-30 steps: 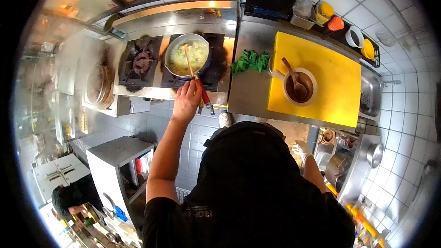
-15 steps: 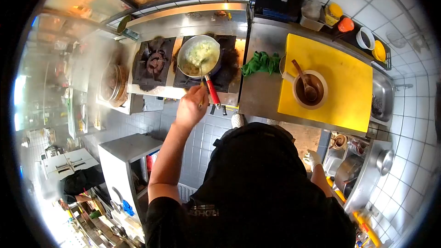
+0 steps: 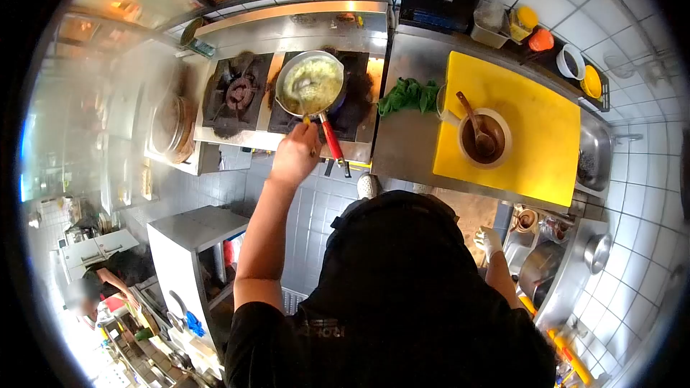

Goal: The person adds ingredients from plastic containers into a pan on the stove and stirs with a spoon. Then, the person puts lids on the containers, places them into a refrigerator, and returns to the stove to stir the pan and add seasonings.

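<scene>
My left hand (image 3: 296, 151) is closed around the handle of a spoon (image 3: 305, 100), whose metal end dips into the pan (image 3: 279, 84) on the right burner. Inside lies a pale yellow-green chopped food (image 3: 322, 75) in liquid. The red pan handle (image 3: 330, 138) points toward me, just right of my left hand, untouched. My right hand (image 3: 489, 240), in a white glove, hangs low at my right side with its fingers apart and nothing visible in it.
Right of the stove, a green cloth (image 3: 408, 96) lies on the steel counter. A yellow board (image 3: 535, 144) carries a pot (image 3: 504, 123) with a wooden spoon (image 3: 484, 145). Beyond it is a sink (image 3: 595, 159). Another person (image 3: 122, 273) stands at far lower left.
My left hand has shifted slightly left, and the spoon has swept left through the food, which is now more spread out. At lower left, the other person's arm has come into view.
</scene>
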Demonstrator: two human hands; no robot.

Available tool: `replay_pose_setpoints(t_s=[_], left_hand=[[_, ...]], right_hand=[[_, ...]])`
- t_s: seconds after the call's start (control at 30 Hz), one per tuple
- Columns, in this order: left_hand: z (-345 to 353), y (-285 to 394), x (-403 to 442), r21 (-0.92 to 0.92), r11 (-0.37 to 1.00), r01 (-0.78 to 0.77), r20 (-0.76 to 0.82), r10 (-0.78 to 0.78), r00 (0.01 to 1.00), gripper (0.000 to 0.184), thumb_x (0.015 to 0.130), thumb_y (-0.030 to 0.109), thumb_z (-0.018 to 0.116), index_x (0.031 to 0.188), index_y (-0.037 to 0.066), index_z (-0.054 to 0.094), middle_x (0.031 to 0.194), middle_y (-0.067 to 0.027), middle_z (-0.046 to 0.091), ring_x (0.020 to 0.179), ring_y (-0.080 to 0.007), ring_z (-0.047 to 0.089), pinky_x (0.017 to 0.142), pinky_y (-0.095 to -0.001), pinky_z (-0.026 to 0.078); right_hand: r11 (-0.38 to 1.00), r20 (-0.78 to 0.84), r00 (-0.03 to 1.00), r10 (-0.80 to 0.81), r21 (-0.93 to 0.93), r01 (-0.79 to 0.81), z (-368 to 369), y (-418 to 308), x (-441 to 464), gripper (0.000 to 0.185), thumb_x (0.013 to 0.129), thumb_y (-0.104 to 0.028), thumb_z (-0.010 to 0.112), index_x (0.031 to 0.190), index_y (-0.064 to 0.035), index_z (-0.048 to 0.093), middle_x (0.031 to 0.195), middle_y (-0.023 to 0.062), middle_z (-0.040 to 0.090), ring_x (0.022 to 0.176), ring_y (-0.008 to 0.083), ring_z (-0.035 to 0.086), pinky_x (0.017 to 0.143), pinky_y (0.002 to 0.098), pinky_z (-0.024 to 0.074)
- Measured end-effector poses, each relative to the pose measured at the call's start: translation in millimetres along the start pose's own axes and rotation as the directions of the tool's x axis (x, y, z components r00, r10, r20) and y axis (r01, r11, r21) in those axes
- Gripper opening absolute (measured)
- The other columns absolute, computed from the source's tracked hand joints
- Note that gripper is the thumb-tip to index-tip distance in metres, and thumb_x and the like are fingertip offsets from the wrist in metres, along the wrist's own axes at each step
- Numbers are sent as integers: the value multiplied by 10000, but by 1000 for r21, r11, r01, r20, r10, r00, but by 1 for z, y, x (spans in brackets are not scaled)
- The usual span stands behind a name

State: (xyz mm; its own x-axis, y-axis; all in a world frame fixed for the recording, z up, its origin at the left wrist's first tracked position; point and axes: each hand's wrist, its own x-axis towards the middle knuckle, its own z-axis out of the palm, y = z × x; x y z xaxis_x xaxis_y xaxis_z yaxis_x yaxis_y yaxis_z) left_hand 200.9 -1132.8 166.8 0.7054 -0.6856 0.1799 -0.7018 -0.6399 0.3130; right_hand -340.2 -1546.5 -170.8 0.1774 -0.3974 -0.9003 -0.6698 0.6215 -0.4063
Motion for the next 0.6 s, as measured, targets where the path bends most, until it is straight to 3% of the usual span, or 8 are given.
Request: replay_pose_setpoints(t_s=[0.07, 0.17, 0.23, 0.3, 0.4, 0.5, 0.53, 0.6], left_hand=[[-14, 19, -3, 69, 997, 44, 191, -56, 980, 181, 878, 22, 676, 1054, -18, 673, 1045, -224, 691, 887, -411, 693, 741, -461, 586], [-15, 13, 6, -78, 981, -177, -72, 171, 983, 145, 881, 85, 673, 1011, 24, 654, 900, -182, 646, 811, -363, 690, 685, -448, 587], [-5, -4, 12, -126, 989, -76, -139, 58, 989, 183, 878, 16, 670, 1054, -37, 665, 1025, -244, 683, 845, -411, 695, 734, -459, 588], [6, -9, 3, 5, 1000, 31, -30, -31, 999, 115, 869, 79, 678, 955, 18, 631, 928, -186, 654, 793, -401, 665, 704, -465, 573], [-19, 24, 4, -14, 997, -73, 86, 74, 994, 93, 882, 82, 672, 903, 21, 604, 912, -189, 649, 777, -403, 666, 692, -468, 573], [-14, 2, 19, -112, 975, -192, -167, 172, 971, 99, 866, 83, 678, 883, 27, 599, 869, -193, 636, 758, -389, 673, 682, -462, 574], [-10, 1, 20, -123, 989, -83, -197, 58, 979, 87, 848, 71, 676, 856, 33, 598, 831, -187, 628, 767, -370, 682, 681, -454, 573], [3, -5, 13, -1, 1000, -22, -32, 22, 999, 65, 855, 44, 671, 887, 18, 621, 816, -181, 631, 757, -387, 666, 676, -464, 571]], right_hand=[[1000, -14, 1000, 9, 8, -9, -1, -4, 1, 260, 965, -304, 676, 1133, -105, 667, 984, 115, 705, 832, 271, 691, 744, 413, 577], [998, -58, 997, 57, 7, -57, -1, 8, -3, 273, 969, -300, 676, 1142, -90, 667, 1007, 125, 702, 848, 287, 697, 755, 432, 589], [996, -25, 996, 87, 29, -86, -13, 25, 16, 314, 970, -313, 672, 1177, -78, 647, 1033, 129, 696, 864, 297, 695, 777, 440, 591], [998, -43, 997, 57, -6, -57, -3, 14, -9, 349, 945, -321, 690, 1177, -67, 631, 1023, 123, 691, 860, 296, 690, 782, 443, 582], [1000, -68, 997, 25, 0, -26, 11, -6, -41, 315, 945, -317, 686, 1135, -70, 637, 972, 99, 676, 846, 272, 683, 772, 413, 580], [998, -86, 995, 51, -31, -54, 8, 1, -45, 293, 950, -313, 676, 1120, -76, 641, 964, 97, 672, 838, 257, 676, 767, 408, 579], [998, -92, 994, 55, -33, -58, 9, 1, -45, 291, 950, -312, 675, 1119, -77, 641, 964, 97, 672, 836, 255, 674, 763, 403, 577], [999, -69, 997, 40, -9, -40, 11, -5, -48, 284, 950, -309, 677, 1116, -81, 640, 960, 97, 674, 838, 255, 674, 758, 393, 574]])
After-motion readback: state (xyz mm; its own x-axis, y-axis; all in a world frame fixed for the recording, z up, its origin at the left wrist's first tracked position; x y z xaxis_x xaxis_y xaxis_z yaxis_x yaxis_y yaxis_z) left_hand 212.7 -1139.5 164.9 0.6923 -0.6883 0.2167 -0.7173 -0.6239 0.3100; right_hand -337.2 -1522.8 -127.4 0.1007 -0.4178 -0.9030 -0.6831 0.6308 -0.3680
